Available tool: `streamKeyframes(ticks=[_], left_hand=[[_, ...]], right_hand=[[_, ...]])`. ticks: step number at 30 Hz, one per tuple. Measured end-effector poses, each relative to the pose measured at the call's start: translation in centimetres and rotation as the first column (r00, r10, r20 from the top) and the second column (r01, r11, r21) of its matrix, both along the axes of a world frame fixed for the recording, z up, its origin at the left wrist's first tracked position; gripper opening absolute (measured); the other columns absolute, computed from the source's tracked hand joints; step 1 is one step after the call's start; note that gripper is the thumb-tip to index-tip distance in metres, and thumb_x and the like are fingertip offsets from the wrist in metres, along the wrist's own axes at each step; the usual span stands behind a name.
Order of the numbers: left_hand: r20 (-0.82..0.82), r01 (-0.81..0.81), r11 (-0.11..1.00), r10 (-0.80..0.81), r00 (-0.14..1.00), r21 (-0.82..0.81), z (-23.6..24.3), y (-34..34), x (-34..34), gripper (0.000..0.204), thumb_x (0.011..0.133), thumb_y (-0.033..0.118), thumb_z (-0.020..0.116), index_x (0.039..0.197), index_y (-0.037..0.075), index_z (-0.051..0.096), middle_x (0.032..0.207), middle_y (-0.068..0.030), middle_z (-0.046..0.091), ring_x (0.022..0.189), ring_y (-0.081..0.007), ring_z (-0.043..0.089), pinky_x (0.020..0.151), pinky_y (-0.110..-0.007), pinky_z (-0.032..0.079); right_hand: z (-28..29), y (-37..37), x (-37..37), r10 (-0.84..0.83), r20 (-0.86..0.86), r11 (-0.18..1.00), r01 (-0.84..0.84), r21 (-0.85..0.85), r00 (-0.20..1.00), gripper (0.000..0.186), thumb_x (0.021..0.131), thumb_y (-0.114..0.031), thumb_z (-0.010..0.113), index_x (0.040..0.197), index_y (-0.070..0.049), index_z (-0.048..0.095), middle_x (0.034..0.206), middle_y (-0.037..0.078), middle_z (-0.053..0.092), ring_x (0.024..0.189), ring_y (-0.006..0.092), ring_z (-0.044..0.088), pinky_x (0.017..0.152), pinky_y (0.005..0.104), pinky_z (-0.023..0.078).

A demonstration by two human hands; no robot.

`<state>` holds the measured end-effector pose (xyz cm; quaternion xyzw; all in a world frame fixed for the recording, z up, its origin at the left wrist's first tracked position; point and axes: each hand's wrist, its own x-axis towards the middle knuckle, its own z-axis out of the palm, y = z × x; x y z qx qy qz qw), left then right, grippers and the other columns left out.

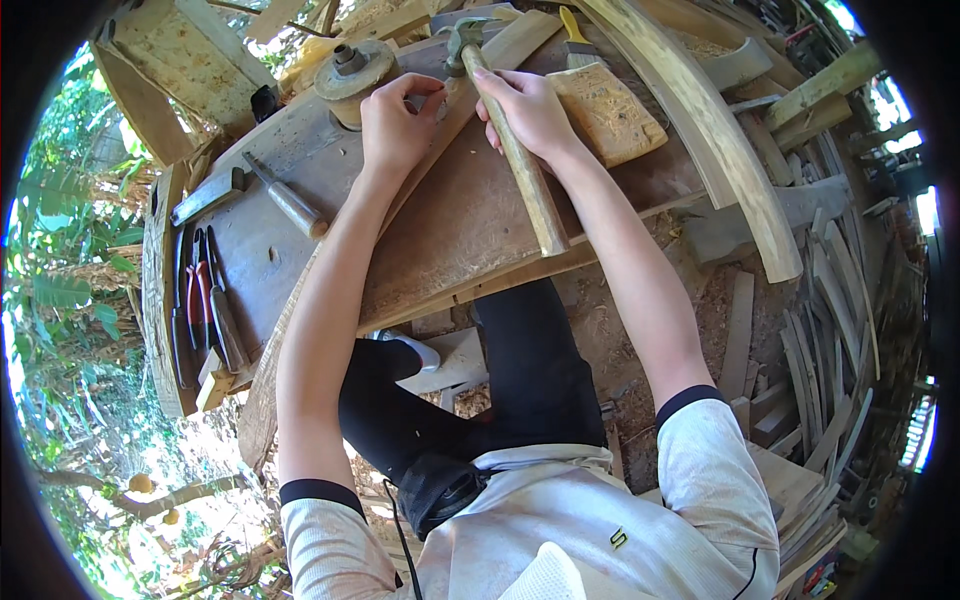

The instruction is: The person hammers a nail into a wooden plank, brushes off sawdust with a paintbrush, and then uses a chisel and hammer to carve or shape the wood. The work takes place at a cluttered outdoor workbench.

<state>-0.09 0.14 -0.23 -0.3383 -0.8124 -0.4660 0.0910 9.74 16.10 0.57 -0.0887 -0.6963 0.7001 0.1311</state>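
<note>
A claw hammer [530, 205] with a wooden handle is gripped in my right hand [525, 110]; its metal head is at the top of the bench. My left hand [395, 130] is just left of it, thumb and fingers pinched beside a long, narrow plank [522, 40] lying diagonally across the wooden bench [460, 230]; what the fingertips hold, if anything, is too small to make out. A round turned block with a bolt on top [345, 80] stands behind my left hand. A worn, flat wood block [615, 115] lies right of the hammer, below a yellow-handled brush [575, 35].
A chisel [290, 200], a metal-edged block [205, 195] and several pliers and long-handled tools [205, 300] lie on the bench's left part. Long curved boards [720, 140] rest along the right, with stacked offcuts [830, 300] beyond. Leafy plants border the left side.
</note>
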Motion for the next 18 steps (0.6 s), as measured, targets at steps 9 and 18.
streamKeyframes(ticks=[9,18], left_hand=[[-0.004,-0.009,1.000,0.009,1.000,-0.012,-0.14,0.03,-0.03,0.013,0.088,0.014,0.077,0.100,0.008,0.080,0.095,-0.0048,0.079,0.068,-0.0134,0.064,0.067,-0.029,0.053],[-0.035,0.007,1.000,-0.006,0.999,0.008,-0.38,0.25,-0.13,0.037,0.086,0.014,0.079,0.122,0.010,0.073,0.095,-0.0056,0.079,0.059,-0.0111,0.061,0.062,-0.028,0.052]], right_hand=[[0.12,-0.10,0.14,0.004,-0.002,1.000,-0.004,-0.009,1.000,0.045,0.104,-0.037,0.058,0.078,-0.001,0.062,0.068,0.006,0.061,0.048,0.0146,0.060,0.044,0.0315,0.046],[0.09,-0.02,0.29,0.001,-0.007,1.000,-0.001,-0.007,1.000,0.044,0.104,-0.037,0.059,0.080,0.000,0.062,0.069,0.006,0.061,0.047,0.0149,0.060,0.043,0.0314,0.045]])
